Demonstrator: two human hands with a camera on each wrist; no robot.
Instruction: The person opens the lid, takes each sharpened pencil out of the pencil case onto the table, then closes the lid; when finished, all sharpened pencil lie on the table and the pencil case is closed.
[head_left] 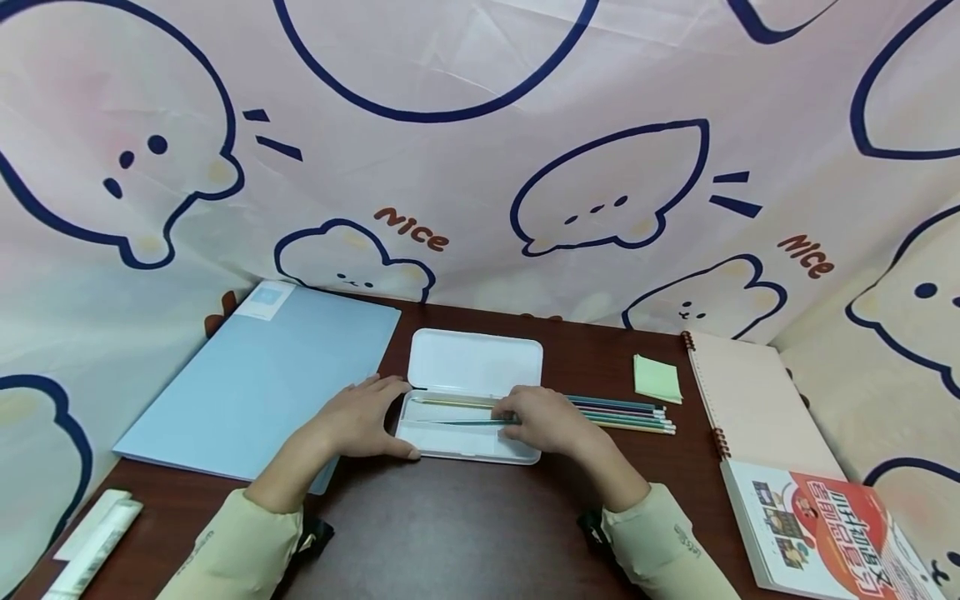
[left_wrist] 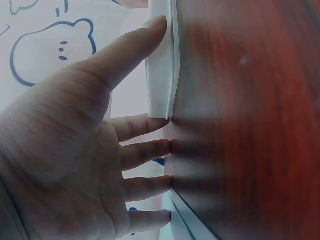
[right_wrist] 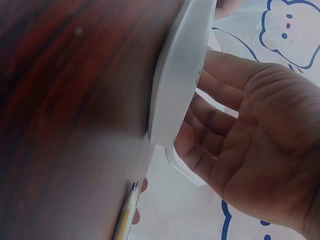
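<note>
A white pencil case lies unfolded on the table, its lid tipped back. Inside the tray are a yellowish pencil and a dark green pencil. My right hand reaches into the tray and pinches the green pencil near its right end; the case's front wall hides the fingertips in the right wrist view. At the left end of the case, my left hand rests with extended fingers, its thumb against the front wall. More pencils lie in a row right of the case.
A light blue folder lies at the left. Green sticky notes, a spiral notebook and a red-and-white book are on the right. A white rolled item lies at the left front. Printed cloth hangs behind the table.
</note>
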